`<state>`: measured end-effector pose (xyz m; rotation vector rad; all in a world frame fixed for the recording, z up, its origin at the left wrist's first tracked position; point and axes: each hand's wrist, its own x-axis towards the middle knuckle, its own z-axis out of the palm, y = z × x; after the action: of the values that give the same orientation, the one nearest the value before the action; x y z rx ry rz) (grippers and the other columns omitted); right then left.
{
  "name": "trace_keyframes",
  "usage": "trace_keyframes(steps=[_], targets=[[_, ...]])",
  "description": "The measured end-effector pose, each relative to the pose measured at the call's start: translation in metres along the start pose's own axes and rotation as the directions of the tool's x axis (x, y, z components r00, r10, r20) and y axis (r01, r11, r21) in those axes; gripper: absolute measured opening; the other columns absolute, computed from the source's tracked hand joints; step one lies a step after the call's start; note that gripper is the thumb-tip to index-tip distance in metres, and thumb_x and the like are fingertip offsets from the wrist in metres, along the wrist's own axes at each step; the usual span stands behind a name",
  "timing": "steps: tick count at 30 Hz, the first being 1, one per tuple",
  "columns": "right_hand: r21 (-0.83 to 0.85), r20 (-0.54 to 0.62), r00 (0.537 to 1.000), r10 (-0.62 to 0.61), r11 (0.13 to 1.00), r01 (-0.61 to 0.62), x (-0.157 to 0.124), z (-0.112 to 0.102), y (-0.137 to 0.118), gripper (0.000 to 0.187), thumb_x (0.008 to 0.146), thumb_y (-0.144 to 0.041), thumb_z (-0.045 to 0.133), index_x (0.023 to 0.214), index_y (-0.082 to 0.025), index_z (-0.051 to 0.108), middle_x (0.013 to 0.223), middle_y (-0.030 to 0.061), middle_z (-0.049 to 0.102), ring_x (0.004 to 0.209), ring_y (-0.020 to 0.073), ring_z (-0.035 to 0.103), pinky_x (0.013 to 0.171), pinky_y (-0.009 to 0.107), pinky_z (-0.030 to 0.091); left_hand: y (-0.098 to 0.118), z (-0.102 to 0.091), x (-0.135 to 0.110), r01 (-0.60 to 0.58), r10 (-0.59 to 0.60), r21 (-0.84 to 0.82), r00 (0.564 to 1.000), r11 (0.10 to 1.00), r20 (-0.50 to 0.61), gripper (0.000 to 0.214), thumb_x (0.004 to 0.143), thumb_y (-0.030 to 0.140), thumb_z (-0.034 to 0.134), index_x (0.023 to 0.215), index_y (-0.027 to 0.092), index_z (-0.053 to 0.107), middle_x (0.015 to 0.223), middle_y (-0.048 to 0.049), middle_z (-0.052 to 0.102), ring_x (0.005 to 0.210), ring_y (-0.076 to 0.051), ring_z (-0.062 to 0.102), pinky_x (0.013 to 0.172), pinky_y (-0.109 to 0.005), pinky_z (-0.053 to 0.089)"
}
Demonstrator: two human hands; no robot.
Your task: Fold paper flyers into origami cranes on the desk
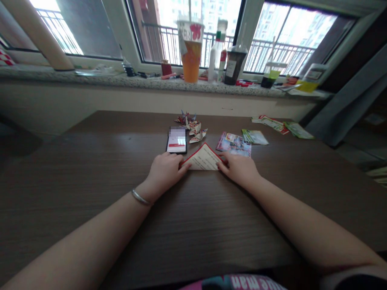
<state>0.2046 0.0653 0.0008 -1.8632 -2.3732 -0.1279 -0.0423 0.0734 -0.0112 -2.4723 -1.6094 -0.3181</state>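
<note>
A cream sheet of paper (204, 159), printed with text and edged in red, is folded into a triangle on the brown table, its peak pointing away from me. My left hand (167, 171) pinches the left corner between thumb and fingers. At the opposite corner, my right hand (240, 168) holds the paper the same way. Just beyond my left hand lies a phone (177, 141) with its screen lit. Several folded paper figures (195, 128) sit beside the phone. A stack of colourful printed paper (233, 143) lies just past my right hand.
More printed leaflets (254, 137) and paper strips (272, 123) lie at the back right of the table (90, 161). On the windowsill (145, 81) stand a tall cup of orange drink (191, 56), a clear bottle (215, 58), a dark cup (234, 65) and small clutter.
</note>
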Motion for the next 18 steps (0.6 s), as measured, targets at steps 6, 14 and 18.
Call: trace_keyframes(steps=[6,14,18], targets=[[0.016,0.016,0.999,-0.042,0.999,0.042,0.005,0.011,-0.003,0.049,0.091,-0.049,0.047,0.131,-0.022,0.05,0.116,0.0111,0.067,0.1,0.0255,0.064,0.08,0.035,0.049,0.007,0.0,0.001,0.079,-0.08,0.073,0.997,0.994,0.016,0.042,0.092,0.052,0.041,0.083,0.017,0.064,0.083,-0.0108,0.068,0.078,-0.026,0.06,0.062,-0.033,0.036],[-0.029,0.07,0.994,-0.085,0.996,0.087,0.008,0.012,-0.002,0.039,0.094,-0.043,0.041,0.123,-0.02,0.054,0.113,0.01,0.066,0.1,0.0245,0.063,0.077,0.033,0.049,0.005,0.003,0.003,0.042,-0.045,0.144,0.999,0.989,0.014,0.033,0.091,0.047,0.047,0.091,0.017,0.062,0.088,-0.0106,0.069,0.085,-0.029,0.061,0.064,-0.034,0.038],[-0.06,0.084,0.991,-0.108,0.992,0.113,0.007,0.012,-0.003,0.037,0.095,-0.037,0.038,0.125,-0.02,0.053,0.112,0.0102,0.066,0.1,0.0234,0.062,0.079,0.032,0.048,0.003,0.004,0.002,0.027,-0.031,0.158,0.999,0.987,0.022,0.027,0.091,0.041,0.047,0.091,0.018,0.062,0.087,-0.0101,0.068,0.085,-0.029,0.061,0.065,-0.035,0.04]])
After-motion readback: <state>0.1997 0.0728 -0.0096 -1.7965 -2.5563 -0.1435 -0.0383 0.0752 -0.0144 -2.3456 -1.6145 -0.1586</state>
